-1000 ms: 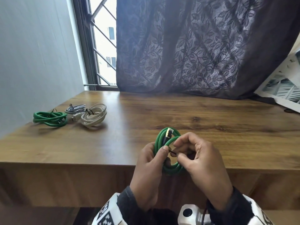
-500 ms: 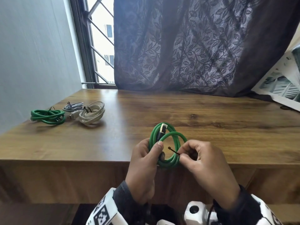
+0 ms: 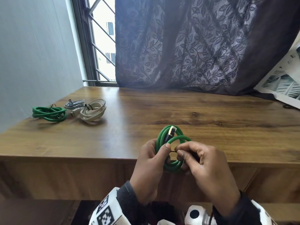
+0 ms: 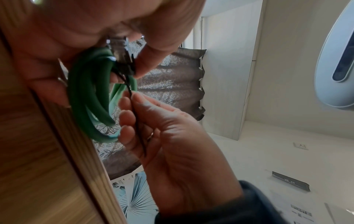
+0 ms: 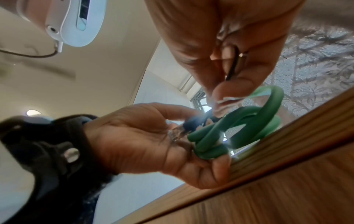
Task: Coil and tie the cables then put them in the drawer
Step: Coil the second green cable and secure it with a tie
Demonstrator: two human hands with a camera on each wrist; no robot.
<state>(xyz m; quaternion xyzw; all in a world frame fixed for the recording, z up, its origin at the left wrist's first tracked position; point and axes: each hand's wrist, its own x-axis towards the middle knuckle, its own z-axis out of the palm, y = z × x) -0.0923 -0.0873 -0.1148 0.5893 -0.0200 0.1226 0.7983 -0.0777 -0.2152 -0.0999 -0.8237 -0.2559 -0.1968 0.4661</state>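
Right hand [image 3: 209,166] closed back onto thin black tie [image 4: 137,121].

I am sitting in a room of a home. A leaf-patterned curtain [image 3: 203,46] is hanging over a barred window [image 3: 100,38] behind my wooden table [image 3: 211,114], beside a plain wall [image 3: 32,54].

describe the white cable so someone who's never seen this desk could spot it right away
Start at the wooden desk and go to its far left corner by the window, where three coiled cables lie in a row. The white cable is the rightmost, beside a small grey cable and a green cable. It is the only pale cream coil, cinched by a dark tie.
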